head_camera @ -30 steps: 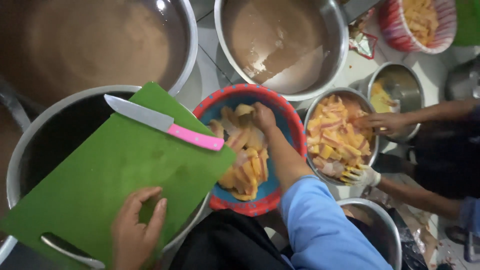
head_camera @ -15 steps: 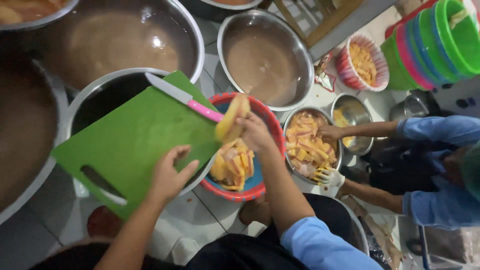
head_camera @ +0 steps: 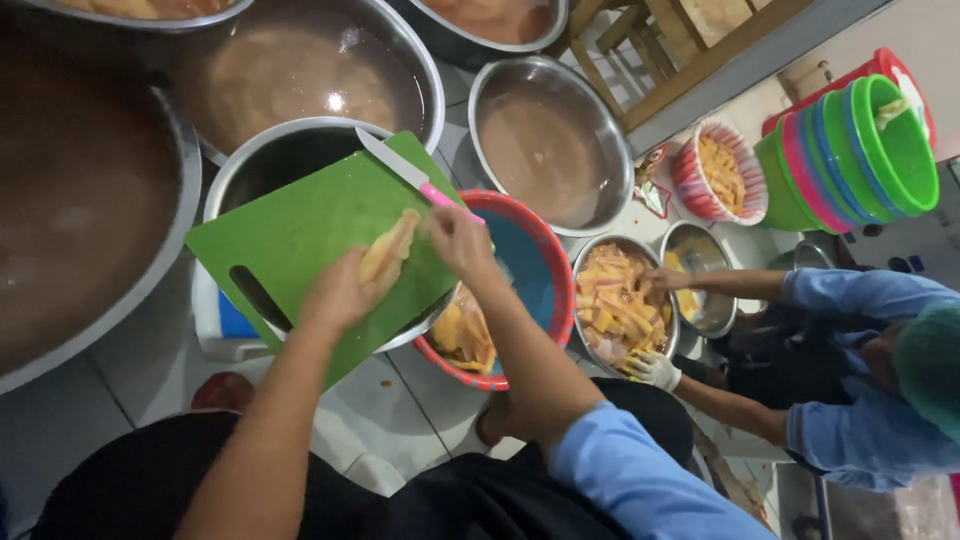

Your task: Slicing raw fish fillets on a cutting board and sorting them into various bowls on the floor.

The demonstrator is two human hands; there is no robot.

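Left hand (head_camera: 338,292) on yellow slice (head_camera: 390,247) (green board (head_camera: 300,235)), right hand (head_camera: 458,237) beside

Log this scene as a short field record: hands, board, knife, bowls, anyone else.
left hand: on the yellow fruit piece
right hand: at the piece's upper end
cutting board: green, across a steel basin
knife: pink handle, lying on the board, unheld
red and blue bowl: holds yellow pieces
co-worker: blue sleeves, at a steel bowl

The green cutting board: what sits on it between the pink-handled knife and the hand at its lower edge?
In the head view, a pale yellow fruit strip lies on the green plastic cutting board, between the pink-handled knife and the left hand, both hands touching it.
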